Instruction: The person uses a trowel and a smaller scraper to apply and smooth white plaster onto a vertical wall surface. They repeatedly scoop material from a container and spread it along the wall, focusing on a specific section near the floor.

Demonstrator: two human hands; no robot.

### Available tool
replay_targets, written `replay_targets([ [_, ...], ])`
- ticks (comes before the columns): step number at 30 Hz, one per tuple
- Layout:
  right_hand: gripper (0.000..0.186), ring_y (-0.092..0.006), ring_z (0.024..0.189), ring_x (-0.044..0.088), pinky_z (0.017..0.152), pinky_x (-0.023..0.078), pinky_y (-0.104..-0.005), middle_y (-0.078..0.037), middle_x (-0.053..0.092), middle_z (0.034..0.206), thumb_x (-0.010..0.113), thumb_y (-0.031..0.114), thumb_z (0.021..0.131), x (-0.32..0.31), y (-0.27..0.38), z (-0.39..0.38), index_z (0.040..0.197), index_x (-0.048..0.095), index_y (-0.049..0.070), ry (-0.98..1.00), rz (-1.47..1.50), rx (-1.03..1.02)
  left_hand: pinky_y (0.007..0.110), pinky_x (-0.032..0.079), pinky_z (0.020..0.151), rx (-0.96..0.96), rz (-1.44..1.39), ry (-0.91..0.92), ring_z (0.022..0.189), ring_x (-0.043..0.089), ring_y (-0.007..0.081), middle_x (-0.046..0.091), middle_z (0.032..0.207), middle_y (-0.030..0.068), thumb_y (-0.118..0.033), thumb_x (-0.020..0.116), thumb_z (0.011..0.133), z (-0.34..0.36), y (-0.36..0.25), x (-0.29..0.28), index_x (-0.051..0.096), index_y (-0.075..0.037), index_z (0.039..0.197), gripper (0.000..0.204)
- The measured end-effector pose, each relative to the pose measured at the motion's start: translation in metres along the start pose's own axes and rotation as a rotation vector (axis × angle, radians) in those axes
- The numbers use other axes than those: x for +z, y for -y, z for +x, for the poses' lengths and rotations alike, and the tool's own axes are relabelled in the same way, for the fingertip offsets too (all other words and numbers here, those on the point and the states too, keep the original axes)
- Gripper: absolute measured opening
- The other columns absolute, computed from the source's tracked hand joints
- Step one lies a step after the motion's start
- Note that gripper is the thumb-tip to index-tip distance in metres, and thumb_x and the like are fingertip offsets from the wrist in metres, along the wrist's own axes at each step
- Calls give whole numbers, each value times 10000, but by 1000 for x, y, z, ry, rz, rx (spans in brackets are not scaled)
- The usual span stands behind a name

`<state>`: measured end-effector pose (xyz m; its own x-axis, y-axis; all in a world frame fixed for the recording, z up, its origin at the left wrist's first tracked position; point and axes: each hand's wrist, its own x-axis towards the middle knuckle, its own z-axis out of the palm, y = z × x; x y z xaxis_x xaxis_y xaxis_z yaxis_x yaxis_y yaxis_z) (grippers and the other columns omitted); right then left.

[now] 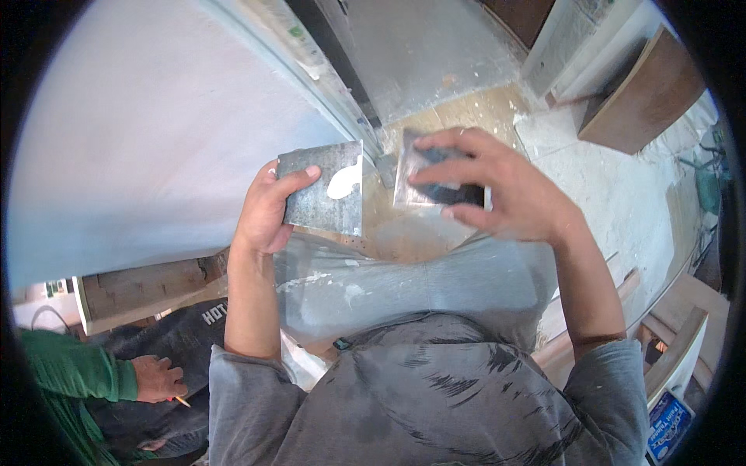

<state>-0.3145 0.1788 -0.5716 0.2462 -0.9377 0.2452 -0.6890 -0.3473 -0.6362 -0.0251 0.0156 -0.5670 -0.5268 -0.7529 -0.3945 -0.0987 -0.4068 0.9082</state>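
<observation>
A flat, squarish grey metal plate [311,206] with a blob of white putty [344,182] near its right edge is gripped in my left hand [263,203], thumb on top and fingers beneath. Apart from it, to the right, my right hand [509,186] curls its fingers over a putty spreader [404,175] with a shiny metal blade and a dark grip. That hand is slightly blurred. Both tools are held in front of my body, above my grey, white-stained trousers.
A pale wall panel [155,140] rises close on my left. At lower left, another person's hand [158,379] in a green sleeve holds a thin pencil-like stick. A brown board [645,93] leans at the far right. A blue can [670,427] stands at lower right beside wood pieces.
</observation>
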Motion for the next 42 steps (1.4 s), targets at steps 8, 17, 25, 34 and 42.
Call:
replay_targets([
  [8,649,-355,1336,505,1126,454,-469,-76,502,1530,825,134,747,13,43,2,1364,645,223,-43,-223,-89,309,555,816,164,173,-50,888,701,162,736,1005,100,-111,685,935,-25,-14,13,678,68,1114,253],
  [17,512,-350,1227,523,1074,463,-468,-58,517,1517,742,182,838,17,11,27,1334,686,297,-43,-225,-152,305,542,819,185,198,-33,893,684,152,727,1013,87,-85,684,926,-24,-16,18,685,51,1126,241],
  [25,414,-374,1221,520,1093,429,-474,-78,525,1481,705,234,897,25,-4,43,1306,699,299,-31,-203,-231,293,537,824,88,203,-1,902,682,149,726,1010,80,-62,676,925,-9,-20,15,687,47,1121,225],
  [34,399,-307,1278,557,1088,447,-446,-92,581,1447,647,251,973,68,-101,53,1363,673,172,265,336,190,337,574,820,54,88,-166,921,696,194,705,1044,113,-83,696,907,21,-12,-5,632,56,1191,323],
  [42,423,-218,1410,452,1089,455,-397,-58,511,1532,600,350,1012,157,-203,102,1414,639,222,245,1058,848,350,585,827,-134,14,-157,927,709,212,708,1064,116,-98,698,886,60,50,-69,627,37,1193,342],
])
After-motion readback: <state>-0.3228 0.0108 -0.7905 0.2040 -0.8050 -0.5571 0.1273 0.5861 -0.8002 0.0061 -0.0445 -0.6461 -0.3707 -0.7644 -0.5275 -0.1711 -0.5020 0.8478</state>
